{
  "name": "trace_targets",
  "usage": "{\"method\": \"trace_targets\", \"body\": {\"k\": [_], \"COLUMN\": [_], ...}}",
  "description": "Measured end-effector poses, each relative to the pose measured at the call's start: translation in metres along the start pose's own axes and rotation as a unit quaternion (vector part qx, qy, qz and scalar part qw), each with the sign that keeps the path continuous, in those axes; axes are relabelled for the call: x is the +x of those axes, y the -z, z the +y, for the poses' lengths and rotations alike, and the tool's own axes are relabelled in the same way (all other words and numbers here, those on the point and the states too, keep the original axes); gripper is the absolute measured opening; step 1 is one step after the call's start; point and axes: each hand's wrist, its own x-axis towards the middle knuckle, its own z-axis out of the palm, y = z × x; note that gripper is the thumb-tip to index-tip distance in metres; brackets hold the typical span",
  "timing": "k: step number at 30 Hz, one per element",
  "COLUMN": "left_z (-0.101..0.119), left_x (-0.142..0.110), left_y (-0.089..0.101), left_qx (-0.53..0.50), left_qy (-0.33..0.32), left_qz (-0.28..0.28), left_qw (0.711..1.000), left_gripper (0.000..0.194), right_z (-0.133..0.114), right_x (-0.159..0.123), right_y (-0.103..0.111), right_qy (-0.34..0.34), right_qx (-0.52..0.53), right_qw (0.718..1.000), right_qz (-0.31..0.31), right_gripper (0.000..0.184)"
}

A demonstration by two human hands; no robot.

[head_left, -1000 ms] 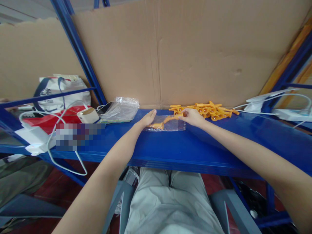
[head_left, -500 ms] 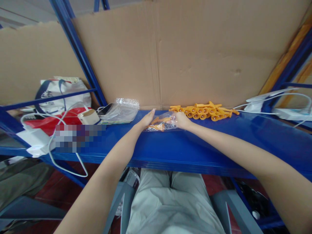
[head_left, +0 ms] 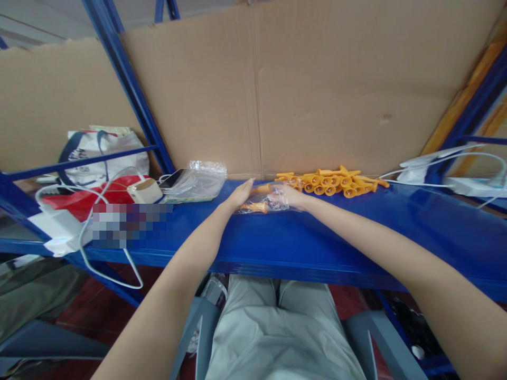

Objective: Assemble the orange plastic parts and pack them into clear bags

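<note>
A clear plastic bag (head_left: 285, 207) lies on the blue shelf with two orange pieces inside. The front orange piece (head_left: 259, 207) lies lengthwise. Behind it is a second orange piece (head_left: 262, 188). My left hand (head_left: 241, 194) closes on the bag's left end, thumb pointing up. My right hand (head_left: 292, 197) reaches into the bag's right end, its fingers together at the rear piece; glare on the plastic partly hides the fingertips. Just behind and right of this hand lies a pile of orange pieces (head_left: 328, 182) with flared, cup-like ends and narrow stems.
Flat clear bags (head_left: 208, 182) are stacked on the left, with a phone (head_left: 174, 178) beside them. Farther left are a white charger (head_left: 144, 190), cables, a red item and a cloth bag (head_left: 114, 150). Cardboard (head_left: 317, 84) walls the back of the blue shelf (head_left: 285, 243).
My right hand has moved left from beside the pile, carrying an orange piece into the bag. The piece now lies behind the first one. My left hand stays at the bag's left end.
</note>
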Motion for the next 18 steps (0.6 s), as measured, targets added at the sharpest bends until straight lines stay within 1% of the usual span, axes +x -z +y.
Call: {"method": "trace_targets", "body": {"k": [1,3,5,7,9,11,15,18], "left_z": [-0.001,-0.004,-0.006,-0.007,-0.006,-0.003,0.002,0.001], "left_x": [0.001,0.004,0.005,0.005,0.004,0.002,-0.002,-0.003], "left_y": [0.0,-0.001,-0.002,-0.003,-0.002,0.0,0.005,0.008], "left_qx": [0.007,0.02,0.047,0.066,0.08,0.091,0.113,0.133], "left_qy": [0.0,-0.007,-0.021,-0.033,-0.033,-0.03,-0.032,-0.03], "left_qz": [-0.008,-0.035,-0.059,-0.061,-0.059,-0.066,-0.086,-0.091], "left_qw": [1.0,0.999,0.997,0.995,0.995,0.993,0.989,0.986], "left_gripper": [0.059,0.055,0.052,0.051,0.052,0.052,0.051,0.05], "right_z": [0.001,-0.001,-0.005,-0.012,-0.016,-0.016,-0.011,-0.01], "right_x": [-0.002,-0.007,-0.013,-0.019,-0.024,-0.028,-0.03,-0.03], "right_y": [0.003,0.011,0.021,0.03,0.035,0.036,0.027,0.02], "right_qy": [-0.027,-0.082,-0.128,-0.155,-0.164,-0.164,-0.154,-0.15], "right_qx": [0.048,0.113,0.138,0.137,0.136,0.149,0.168,0.168], "right_qw": [0.998,0.99,0.981,0.976,0.974,0.97,0.965,0.963], "right_qz": [-0.013,-0.038,-0.052,-0.065,-0.081,-0.102,-0.133,-0.148], "right_gripper": [0.026,0.021,0.014,0.012,0.013,0.016,0.028,0.03]}}
